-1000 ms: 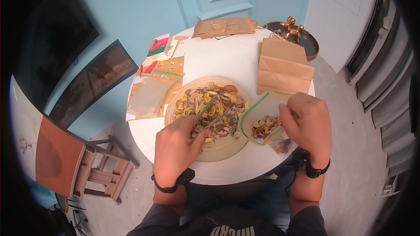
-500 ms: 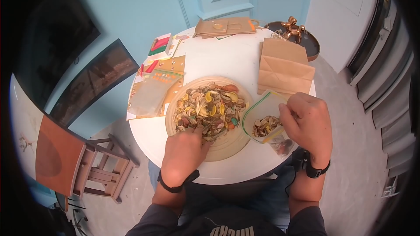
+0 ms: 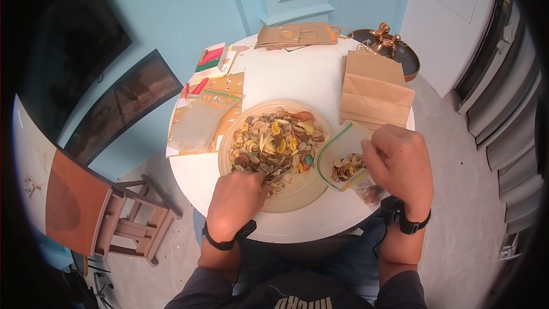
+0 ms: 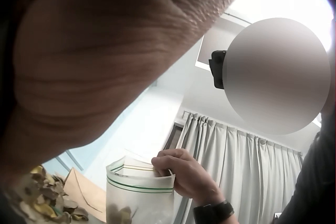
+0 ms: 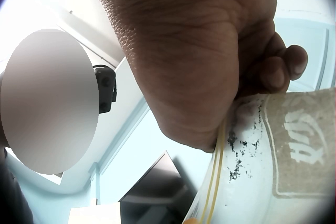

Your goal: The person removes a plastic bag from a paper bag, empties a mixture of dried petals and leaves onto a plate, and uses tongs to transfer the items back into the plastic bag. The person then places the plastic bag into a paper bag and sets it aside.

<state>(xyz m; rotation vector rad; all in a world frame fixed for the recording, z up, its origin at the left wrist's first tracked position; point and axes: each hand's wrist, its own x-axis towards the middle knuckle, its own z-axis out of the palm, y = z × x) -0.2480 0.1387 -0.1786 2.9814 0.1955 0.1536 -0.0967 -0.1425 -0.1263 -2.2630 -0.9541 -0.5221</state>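
In the head view my left hand (image 3: 235,199) is at the near left rim of a round tray (image 3: 311,191), fingers curled round slim tongs (image 3: 278,173) whose tips are among mixed dried pieces (image 3: 269,137). My right hand (image 3: 399,163) pinches the edge of a clear zip bag (image 3: 337,146) with a green seal line, standing with its mouth open beside the tray. Similar pieces (image 3: 346,168) lie inside it. In the left wrist view the bag (image 4: 139,200) hangs from the right hand (image 4: 188,174). A printed label (image 5: 302,145) shows on the bag in the right wrist view.
On the white table (image 3: 277,74), a brown paper bag (image 3: 374,91) stands behind the zip bag, with flat paper bags (image 3: 297,35) at the back. An empty zip bag (image 3: 197,126) and red markers (image 3: 200,86) lie left. A chair (image 3: 140,220) stands beyond the table's left side.
My left hand has lowered toward the near part of the tray, taking the tongs from above the pile down into the pieces. My right hand keeps its pinch on the bag.
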